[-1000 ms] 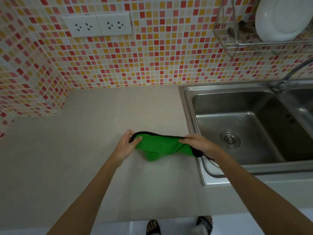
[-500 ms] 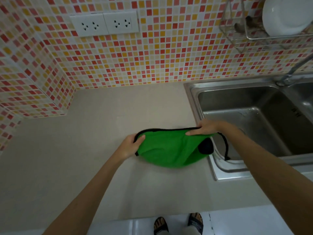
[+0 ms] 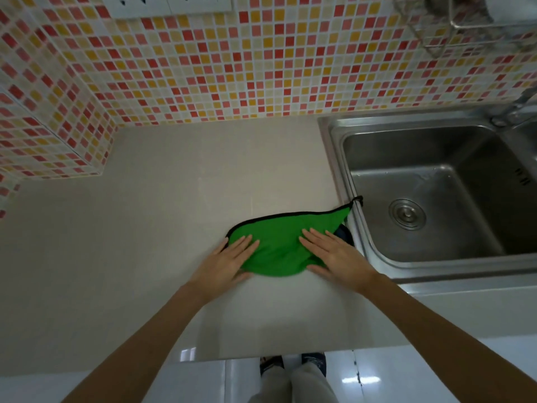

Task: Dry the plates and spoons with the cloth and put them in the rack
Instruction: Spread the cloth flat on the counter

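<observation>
Left grip (image 3: 229,263), right grip (image 3: 334,254) flat, outspread

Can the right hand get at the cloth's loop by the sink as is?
Probably yes. The right hand lies flat on the cloth, and nothing stands between it and the loop at the sink rim.

Green cloth (image 3: 279,245) — black-edged

Green cloth (image 3: 279,245) (black-edged) lies flat on counter beside sink.
</observation>
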